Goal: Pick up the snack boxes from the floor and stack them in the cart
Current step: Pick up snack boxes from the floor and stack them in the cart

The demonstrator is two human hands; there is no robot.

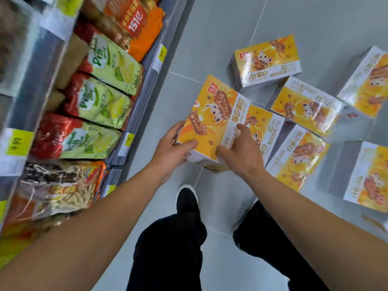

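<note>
A yellow snack box [212, 116] is held tilted above the grey floor by both hands. My left hand [174, 148] grips its left near corner. My right hand [241, 150] clasps its right side. Several more yellow boxes lie on the floor to the right: one far back [266, 61], one behind the held box [306, 106], one partly under it [262, 131], one near my right arm [298, 158], and two at the right edge [369, 80] [369, 177]. No cart is in view.
A store shelf [144, 85] runs along the left, packed with green-and-red snack bags [98, 101] and orange bags [136, 24], with yellow price tags on its edge. My dark trousers and black shoe [186, 202] stand on the grey tiled floor [220, 38].
</note>
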